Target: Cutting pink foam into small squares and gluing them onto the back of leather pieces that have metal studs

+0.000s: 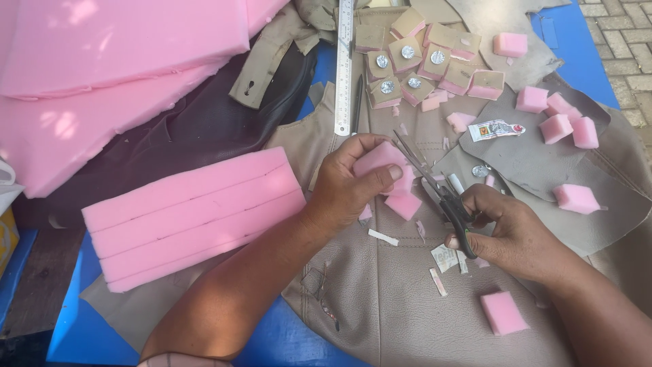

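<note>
So the pink foam block [380, 160] is a small squarish chunk, soft-looking with a slightly ragged edge, held up just above the tan leatherette sheet [380, 299] in the middle of the view. The scissors [441, 194] have black handles and their blades are open, tips right against the block's right side, and a second bit of pink foam sits just below it.

Everything lies on a blue table [81, 333] outdoors, with brick paving [628, 41] at the top right corner. A long slab of pink foam [197, 214] with scored lines lies to the left, a steel ruler [344, 64] runs up the middle, and a cluster of foam squares topped with tan material and silver discs [421, 64] sits at the top. Loose pink cubes are scattered at right.

The left hand [346, 190] has thumb and fingers curled tight around the block. The right hand [506, 228] is closed round the scissor handles, fingers through the loops
</note>
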